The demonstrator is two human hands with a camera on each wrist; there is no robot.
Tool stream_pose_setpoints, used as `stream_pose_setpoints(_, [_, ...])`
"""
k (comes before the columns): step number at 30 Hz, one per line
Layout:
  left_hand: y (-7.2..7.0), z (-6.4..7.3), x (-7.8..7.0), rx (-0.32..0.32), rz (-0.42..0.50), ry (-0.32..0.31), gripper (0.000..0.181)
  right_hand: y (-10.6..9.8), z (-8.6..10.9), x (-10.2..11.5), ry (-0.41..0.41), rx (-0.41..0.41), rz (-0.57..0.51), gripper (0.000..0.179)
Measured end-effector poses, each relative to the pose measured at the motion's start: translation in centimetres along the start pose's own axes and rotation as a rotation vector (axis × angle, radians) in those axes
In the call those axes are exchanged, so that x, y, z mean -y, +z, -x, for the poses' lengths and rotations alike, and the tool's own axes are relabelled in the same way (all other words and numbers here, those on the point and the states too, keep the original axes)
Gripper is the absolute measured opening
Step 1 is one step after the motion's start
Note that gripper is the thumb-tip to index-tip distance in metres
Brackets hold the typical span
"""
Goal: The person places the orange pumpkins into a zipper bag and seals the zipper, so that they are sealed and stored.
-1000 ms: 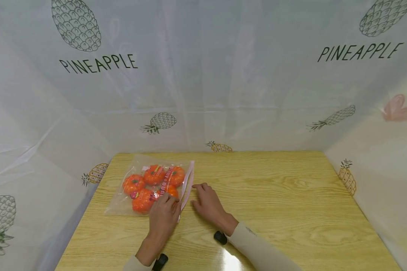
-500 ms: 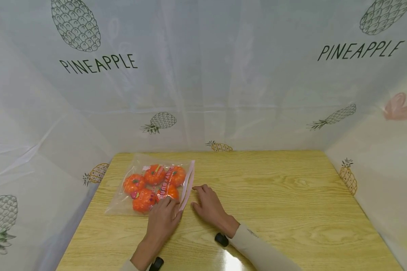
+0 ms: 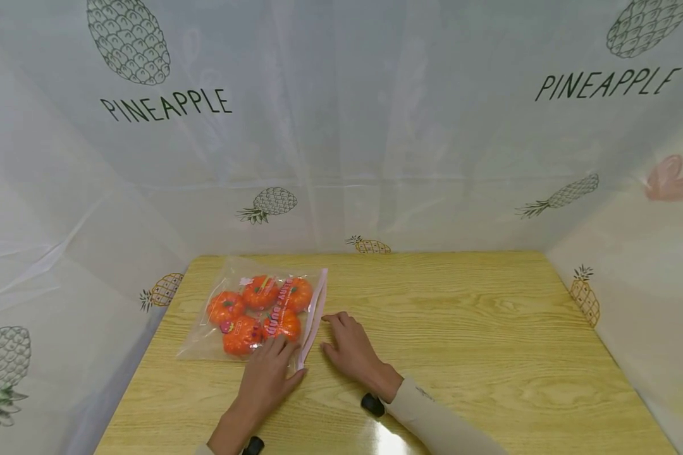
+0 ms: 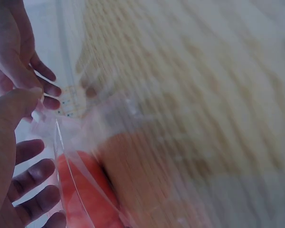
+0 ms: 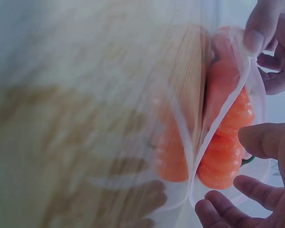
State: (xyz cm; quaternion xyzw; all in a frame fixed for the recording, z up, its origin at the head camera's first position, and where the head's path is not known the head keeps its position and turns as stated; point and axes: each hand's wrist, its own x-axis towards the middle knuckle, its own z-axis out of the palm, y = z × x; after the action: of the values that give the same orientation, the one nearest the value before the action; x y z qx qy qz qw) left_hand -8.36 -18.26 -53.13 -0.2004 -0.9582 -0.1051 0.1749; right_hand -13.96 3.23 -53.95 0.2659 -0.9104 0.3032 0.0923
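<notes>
A clear zip bag (image 3: 310, 328) with pink print and a pink-edged mouth lies on the table's left side, mouth facing right. Inside sit several small orange pumpkins (image 3: 226, 308) with green stems. My left hand (image 3: 267, 373) rests over the bag's near edge, fingers on the plastic and thumb spread near the mouth's corner. To the right of the mouth, my right hand (image 3: 353, 347) lies with relaxed fingers, fingertips close to the edge. The right wrist view shows the bag's mouth (image 5: 218, 118) parted, with the thumb and fingers of my right hand (image 5: 270, 180) apart beside it.
The wood-grain table (image 3: 461, 328) extends to the right of my hands. A pale curtain (image 3: 341, 158) printed with pineapples stands at the back and both sides.
My left hand has drawn slightly back toward me, and its thumb has spread away from the fingers near the bag's corner. My right hand and the bag have hardly moved.
</notes>
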Motion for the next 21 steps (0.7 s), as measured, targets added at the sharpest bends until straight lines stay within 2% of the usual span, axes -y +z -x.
stream_pose_setpoints(3, [-0.15,0.23,0.19,0.038,-0.025,0.009,0.057,0.05,0.08,0.04,-0.004,0.005,0.006,0.047])
stream_pose_setpoints(6, [-0.3,0.39,0.39,0.043,-0.05,0.037,0.06,0.08,0.18,0.1,-0.009,0.009,0.011,0.047])
stream_pose_setpoints(15, [-0.48,0.63,0.81,0.008,-0.134,0.126,0.061,-0.08,0.45,0.43,-0.014,0.005,0.001,0.048])
stream_pose_setpoints(21, [-0.4,0.67,0.89,-0.026,-0.187,0.164,0.055,-0.06,0.7,0.56,-0.032,0.007,0.005,0.048])
